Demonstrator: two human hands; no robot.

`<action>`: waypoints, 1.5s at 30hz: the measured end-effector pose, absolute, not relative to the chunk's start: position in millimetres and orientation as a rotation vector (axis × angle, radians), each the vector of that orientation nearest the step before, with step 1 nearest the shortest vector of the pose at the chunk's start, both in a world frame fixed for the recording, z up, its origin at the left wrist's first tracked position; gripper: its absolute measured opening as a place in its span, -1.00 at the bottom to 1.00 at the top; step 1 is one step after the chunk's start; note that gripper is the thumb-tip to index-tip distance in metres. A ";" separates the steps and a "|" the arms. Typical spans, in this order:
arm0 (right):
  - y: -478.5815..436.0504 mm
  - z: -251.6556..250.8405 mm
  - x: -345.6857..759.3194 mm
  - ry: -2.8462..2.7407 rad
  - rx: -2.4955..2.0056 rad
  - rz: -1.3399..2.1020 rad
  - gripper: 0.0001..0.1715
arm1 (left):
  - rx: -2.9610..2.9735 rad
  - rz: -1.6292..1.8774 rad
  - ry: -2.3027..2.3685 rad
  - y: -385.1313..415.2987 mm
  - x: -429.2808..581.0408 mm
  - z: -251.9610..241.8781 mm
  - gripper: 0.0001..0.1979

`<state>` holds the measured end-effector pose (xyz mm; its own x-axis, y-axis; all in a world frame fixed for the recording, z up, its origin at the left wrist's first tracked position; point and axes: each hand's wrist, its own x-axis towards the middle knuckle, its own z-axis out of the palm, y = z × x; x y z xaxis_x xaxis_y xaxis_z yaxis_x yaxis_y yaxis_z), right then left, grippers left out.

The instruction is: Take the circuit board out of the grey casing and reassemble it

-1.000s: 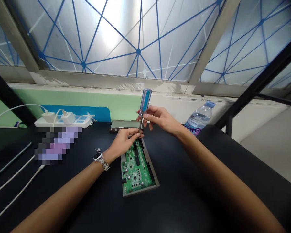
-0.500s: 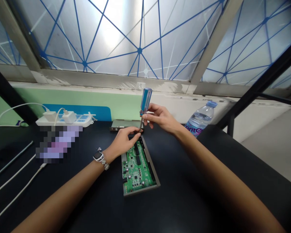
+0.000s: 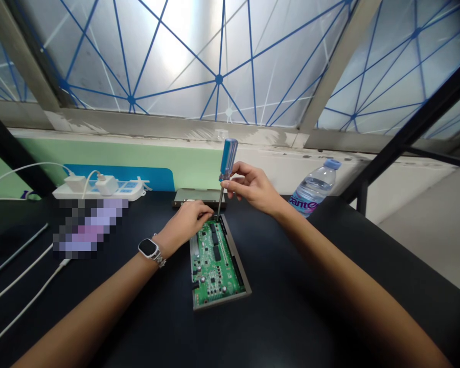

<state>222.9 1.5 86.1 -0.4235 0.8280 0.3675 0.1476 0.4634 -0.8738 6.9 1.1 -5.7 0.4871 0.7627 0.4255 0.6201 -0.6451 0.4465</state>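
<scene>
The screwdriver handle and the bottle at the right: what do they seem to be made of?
Screwdriver handle: likely glossy translucent blue plastic, since light shines through it.
Bottle: probably thin clear plastic, see-through with ribbed wall and pale blue cap.

Screwdriver (image 3: 227, 156): glossy, translucent blue plastic handle on a bare metal shaft (image 3: 219, 203). Board (image 3: 214, 263): matt green laminate studded with small shiny parts, in a dull grey frame (image 3: 242, 267) that could be metal or plastic. Tabletop (image 3: 291, 317): smooth matt black. Bottle (image 3: 315, 188): clear glossy plastic with a pale blue cap. Power strip (image 3: 99, 193): white plastic. Watch (image 3: 149, 249): shiny metal band and dark glassy face.
</scene>
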 end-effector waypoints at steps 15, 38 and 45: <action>-7.2 80.9 214.8 -1.857 -0.892 0.956 -0.59 | 2.426 0.660 1.406 -9.0 -66.9 36.7 -0.85; -4.2 78.5 209.6 -1.833 -0.950 0.918 -0.52 | 2.100 0.122 1.574 -18.1 -101.1 40.4 -0.83; -4.0 76.3 209.3 -1.811 -0.948 0.987 -0.51 | 2.121 0.169 1.524 -21.3 -90.2 41.5 -0.82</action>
<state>209.3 -4.0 76.3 -0.3571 0.8802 0.3126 0.2148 0.4030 -0.8896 -90.2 -21.3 41.5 0.3599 0.9126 -0.1942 0.8480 -0.2331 0.4761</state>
